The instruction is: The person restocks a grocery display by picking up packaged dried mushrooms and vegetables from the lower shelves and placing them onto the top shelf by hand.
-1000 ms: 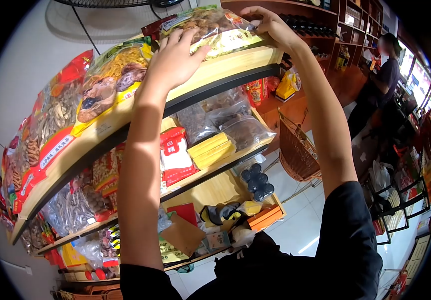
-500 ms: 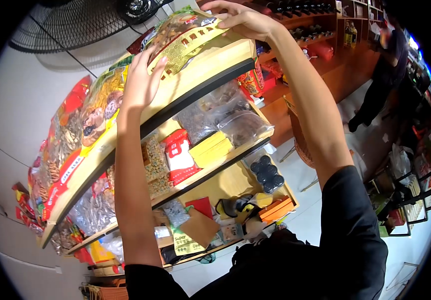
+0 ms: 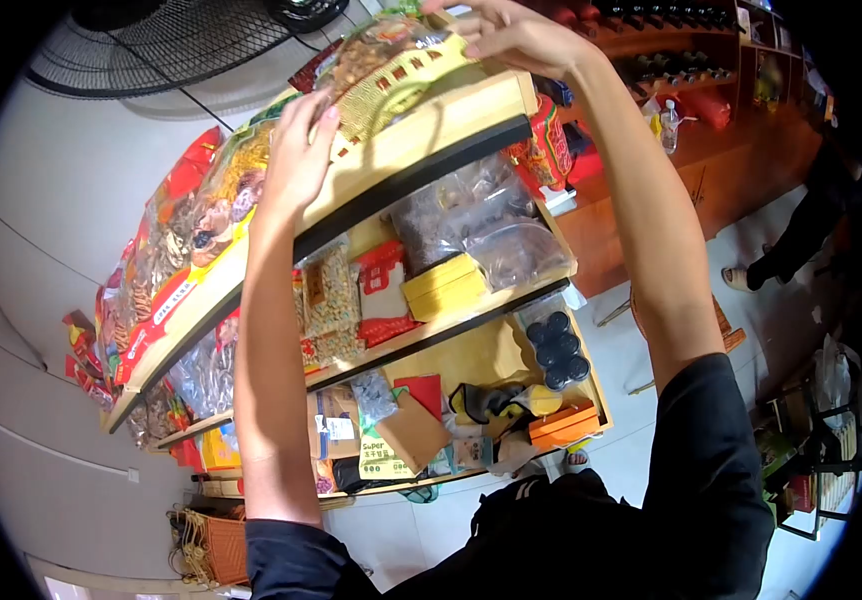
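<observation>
A clear bag of dried food with a yellow printed band point(image 3: 391, 95) lies along the top shelf, spanning the space between my hands. My left hand point(image 3: 301, 150) is closed at its left side, fingers against the plastic and thumb apart. At its right end, my right hand point(image 3: 526, 42) curls round the corner, thumb on the yellow band and fingertips partly cut off by the frame's top. Left of my left hand stands another bag of dried goods point(image 3: 236, 190) with a red and yellow border. Both bags rest behind the wooden shelf front point(image 3: 421, 122).
The middle shelf carries a red-and-white packet point(image 3: 384, 290), a yellow box point(image 3: 444, 287) and clear bags point(image 3: 466, 220). Below are black-lidded jars point(image 3: 556, 350) and an orange box point(image 3: 564, 425). A fan point(image 3: 161, 50) is at upper left; a person's legs point(image 3: 801, 235) show at right.
The view has shifted, so the shelves appear slightly further right and lower. Both hands remain at the yellow-banded bag. The person at right has moved towards the frame's edge.
</observation>
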